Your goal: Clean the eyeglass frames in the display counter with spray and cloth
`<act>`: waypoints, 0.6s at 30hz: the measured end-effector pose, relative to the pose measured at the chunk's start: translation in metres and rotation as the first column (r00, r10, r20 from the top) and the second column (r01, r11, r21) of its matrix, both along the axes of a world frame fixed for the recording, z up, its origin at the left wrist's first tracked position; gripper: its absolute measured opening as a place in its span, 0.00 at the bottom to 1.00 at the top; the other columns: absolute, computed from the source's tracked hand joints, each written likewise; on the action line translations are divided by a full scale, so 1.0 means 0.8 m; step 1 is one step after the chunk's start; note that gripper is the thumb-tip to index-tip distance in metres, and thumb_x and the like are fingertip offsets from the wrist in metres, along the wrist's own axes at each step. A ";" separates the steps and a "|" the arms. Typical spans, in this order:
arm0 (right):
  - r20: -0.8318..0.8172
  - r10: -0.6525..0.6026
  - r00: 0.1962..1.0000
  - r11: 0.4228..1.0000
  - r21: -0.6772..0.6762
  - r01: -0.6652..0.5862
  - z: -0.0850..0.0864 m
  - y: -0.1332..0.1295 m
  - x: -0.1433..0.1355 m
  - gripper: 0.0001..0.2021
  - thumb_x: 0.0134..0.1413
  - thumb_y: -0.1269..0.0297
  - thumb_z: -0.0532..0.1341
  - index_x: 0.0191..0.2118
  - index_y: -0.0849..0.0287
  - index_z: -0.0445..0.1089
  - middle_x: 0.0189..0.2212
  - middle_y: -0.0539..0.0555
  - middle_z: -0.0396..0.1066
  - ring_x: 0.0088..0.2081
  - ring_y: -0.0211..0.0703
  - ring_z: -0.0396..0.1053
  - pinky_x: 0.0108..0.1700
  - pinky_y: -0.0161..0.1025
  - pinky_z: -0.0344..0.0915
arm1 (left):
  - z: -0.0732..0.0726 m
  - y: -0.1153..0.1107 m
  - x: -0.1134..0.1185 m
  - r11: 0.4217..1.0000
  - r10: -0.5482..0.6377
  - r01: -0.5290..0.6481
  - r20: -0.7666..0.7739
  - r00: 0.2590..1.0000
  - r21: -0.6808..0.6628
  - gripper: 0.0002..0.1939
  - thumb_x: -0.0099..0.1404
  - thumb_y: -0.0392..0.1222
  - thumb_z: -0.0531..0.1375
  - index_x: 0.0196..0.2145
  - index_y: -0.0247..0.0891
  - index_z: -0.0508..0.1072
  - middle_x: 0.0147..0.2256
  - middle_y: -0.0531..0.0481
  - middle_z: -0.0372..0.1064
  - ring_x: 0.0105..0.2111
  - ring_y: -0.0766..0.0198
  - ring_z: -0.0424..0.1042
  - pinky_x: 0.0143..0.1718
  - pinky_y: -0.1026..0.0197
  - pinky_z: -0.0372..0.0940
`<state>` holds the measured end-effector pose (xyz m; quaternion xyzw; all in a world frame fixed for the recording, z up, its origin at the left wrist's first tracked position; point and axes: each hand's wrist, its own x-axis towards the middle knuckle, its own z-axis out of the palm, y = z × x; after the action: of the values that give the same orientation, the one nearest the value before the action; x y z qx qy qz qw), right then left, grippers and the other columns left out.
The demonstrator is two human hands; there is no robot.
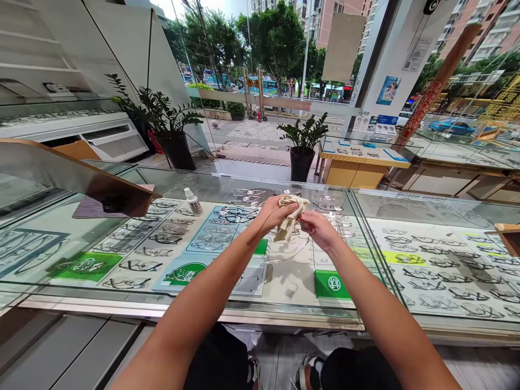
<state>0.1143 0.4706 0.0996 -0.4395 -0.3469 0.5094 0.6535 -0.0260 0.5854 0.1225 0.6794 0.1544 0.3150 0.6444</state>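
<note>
Above the glass display case, my left hand (273,213) is closed on a crumpled cream cloth (287,227), its thumb pressed on top. The cloth hangs down in a fold between my two hands. My right hand (319,228) is closed at the cloth's right side, its fingertips pinched together. What those fingertips hold is too small to make out clearly. A white spray bottle (193,202) stands upright on the glass to the left of my hands.
Rows of eyeglasses (140,265) lie inside the glass case (284,314). A brown-edged panel (81,173) juts in from the left. Potted plants (301,162) stand beyond the case, before a large window. A wooden object (508,234) sits at the right edge.
</note>
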 end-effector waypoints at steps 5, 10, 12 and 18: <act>0.029 -0.008 1.000 1.000 0.027 0.008 0.004 -0.002 0.001 0.16 0.40 0.53 0.77 0.27 0.60 0.77 0.21 0.46 0.61 0.24 0.33 0.47 0.28 0.38 0.41 | 0.003 0.003 -0.004 0.985 0.076 -0.075 0.001 0.997 0.156 0.27 0.63 0.65 0.67 0.33 0.35 0.75 0.29 0.50 0.70 0.28 0.65 0.66 0.28 0.64 0.61; 0.059 -0.008 0.998 1.000 0.020 0.007 0.006 -0.002 0.008 0.17 0.40 0.52 0.77 0.26 0.59 0.76 0.19 0.45 0.57 0.23 0.33 0.45 0.27 0.38 0.39 | 0.008 0.014 -0.017 0.970 -0.063 0.082 -0.086 0.994 0.230 0.23 0.64 0.61 0.67 0.37 0.35 0.76 0.32 0.50 0.72 0.31 0.63 0.68 0.32 0.63 0.62; 0.057 -0.003 0.998 1.000 0.013 0.002 0.005 -0.001 0.009 0.17 0.40 0.52 0.77 0.26 0.59 0.76 0.19 0.45 0.57 0.23 0.33 0.46 0.27 0.38 0.40 | 0.008 0.014 -0.019 0.979 -0.118 0.130 -0.082 0.990 0.158 0.24 0.61 0.59 0.71 0.40 0.35 0.76 0.35 0.49 0.74 0.32 0.63 0.70 0.34 0.63 0.64; 0.027 0.018 0.999 0.999 0.029 -0.018 0.000 -0.001 0.003 0.18 0.39 0.52 0.78 0.27 0.59 0.76 0.19 0.45 0.59 0.23 0.33 0.47 0.28 0.39 0.40 | 0.004 0.002 -0.005 0.991 -0.130 0.129 -0.008 0.992 -0.039 0.29 0.52 0.56 0.77 0.42 0.34 0.76 0.33 0.49 0.73 0.30 0.64 0.69 0.32 0.63 0.63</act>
<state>0.1167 0.4702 0.0993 -0.4335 -0.3671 0.5041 0.6506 -0.0302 0.5872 0.1258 0.6771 0.1195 0.2658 0.6757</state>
